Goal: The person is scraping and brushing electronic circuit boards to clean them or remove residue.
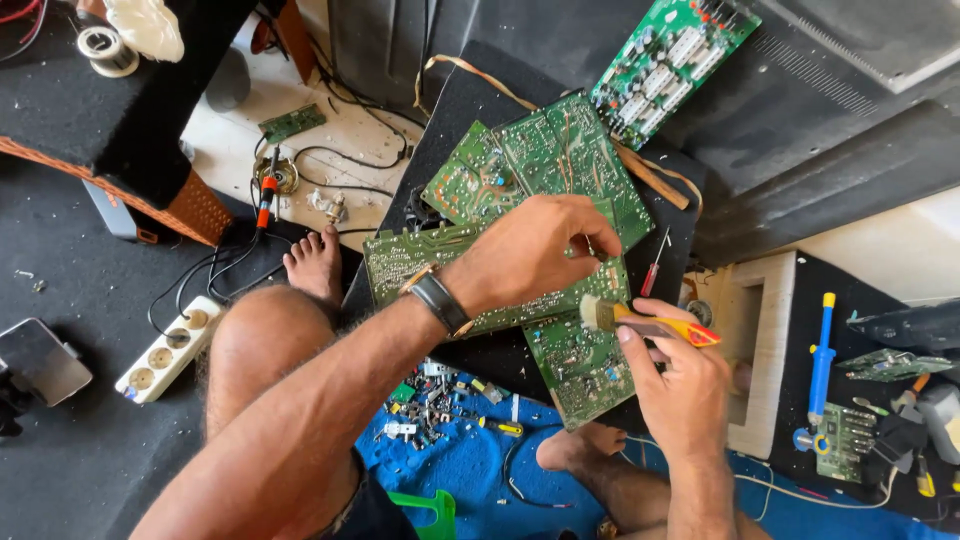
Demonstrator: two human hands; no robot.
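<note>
Head view: my right hand point(675, 385) grips a small brush point(645, 322), bristles pointing left at the lower green circuit board point(585, 365), long axis near level; my left hand point(530, 250) presses on the stacked boards just above, fingers curled; what they pinch, I cannot tell.

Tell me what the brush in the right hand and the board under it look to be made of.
The brush in the right hand looks to have a glossy yellow and red plastic handle, a dull metal band and pale bristles, natural or synthetic unclear. The circuit board seems a rigid green laminate with a matte coat and many shiny solder dots. The left hand rests on it, with a dark strap, probably leather or rubber, on the wrist.
</note>
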